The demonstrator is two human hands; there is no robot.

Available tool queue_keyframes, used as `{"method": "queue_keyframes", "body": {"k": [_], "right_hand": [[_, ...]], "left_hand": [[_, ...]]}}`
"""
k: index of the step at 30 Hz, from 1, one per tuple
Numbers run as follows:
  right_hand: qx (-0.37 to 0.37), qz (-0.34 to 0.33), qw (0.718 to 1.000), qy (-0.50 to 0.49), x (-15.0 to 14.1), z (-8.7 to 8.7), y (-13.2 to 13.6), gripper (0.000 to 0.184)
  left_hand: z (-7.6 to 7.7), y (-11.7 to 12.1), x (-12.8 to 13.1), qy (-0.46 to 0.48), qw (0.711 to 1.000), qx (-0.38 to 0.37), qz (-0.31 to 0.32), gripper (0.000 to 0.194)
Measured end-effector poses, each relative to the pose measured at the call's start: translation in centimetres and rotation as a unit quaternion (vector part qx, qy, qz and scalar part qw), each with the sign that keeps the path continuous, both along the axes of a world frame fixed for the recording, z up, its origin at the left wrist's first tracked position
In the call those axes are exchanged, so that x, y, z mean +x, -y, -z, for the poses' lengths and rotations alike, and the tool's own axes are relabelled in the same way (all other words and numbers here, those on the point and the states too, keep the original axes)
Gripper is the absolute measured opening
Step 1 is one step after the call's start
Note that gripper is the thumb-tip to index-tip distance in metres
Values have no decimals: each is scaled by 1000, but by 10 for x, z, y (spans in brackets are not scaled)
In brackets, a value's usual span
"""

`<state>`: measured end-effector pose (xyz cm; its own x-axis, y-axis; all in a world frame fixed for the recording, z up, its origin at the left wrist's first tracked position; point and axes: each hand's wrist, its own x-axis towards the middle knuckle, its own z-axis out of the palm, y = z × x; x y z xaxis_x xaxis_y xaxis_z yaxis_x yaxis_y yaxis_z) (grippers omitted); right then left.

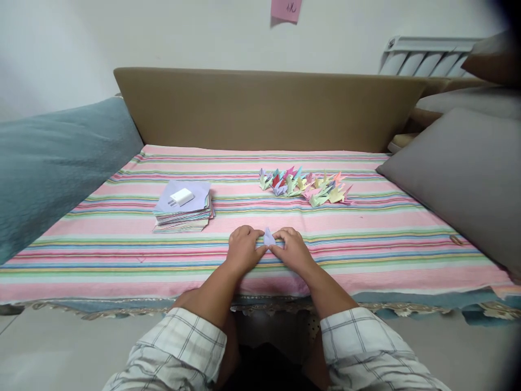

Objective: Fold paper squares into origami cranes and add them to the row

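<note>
A small piece of folded lavender paper point(268, 238) stands between my two hands, just above the striped cloth. My left hand point(245, 247) pinches its left side between thumb and fingers. From the other side, my right hand point(292, 250) grips the right edge the same way. The fingertips partly cover the paper, so its full shape is hidden. Beyond my hands, to the right, lies a cluster of folded paper cranes point(305, 187) in several colours. To the left rests a stack of square paper sheets point(183, 220), lavender on top, with a white plug adapter point(181, 196) lying on it.
The striped cloth point(122, 233) covers the seat. A teal cushion point(61, 163) leans at the left, and a grey pillow point(459, 179) at the right. A brown backrest point(264, 108) stands behind. Near the grey pillow lies a small brown loop point(456, 240).
</note>
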<state>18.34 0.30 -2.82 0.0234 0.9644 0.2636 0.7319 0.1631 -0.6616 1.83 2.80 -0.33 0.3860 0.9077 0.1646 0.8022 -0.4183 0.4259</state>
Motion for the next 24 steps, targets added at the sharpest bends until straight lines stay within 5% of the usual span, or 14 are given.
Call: {"method": "queue_keyframes", "body": {"k": [7, 11, 17, 24], "right_hand": [[-45, -62, 969, -236, -4, -9, 5, 16], [-51, -96, 919, -380, -8, -16, 5, 28], [-57, -98, 884, -454, -9, -26, 9, 41], [-62, -120, 842, -523, -8, -24, 11, 33]], "left_hand": [[4, -5, -1, 243, 964, -95, 51, 60], [3, -5, 1, 400, 877, -258, 59, 39], [-5, 3, 4, 575, 699, -425, 4, 44], [-9, 7, 6, 600, 641, -478, 24, 40]]}}
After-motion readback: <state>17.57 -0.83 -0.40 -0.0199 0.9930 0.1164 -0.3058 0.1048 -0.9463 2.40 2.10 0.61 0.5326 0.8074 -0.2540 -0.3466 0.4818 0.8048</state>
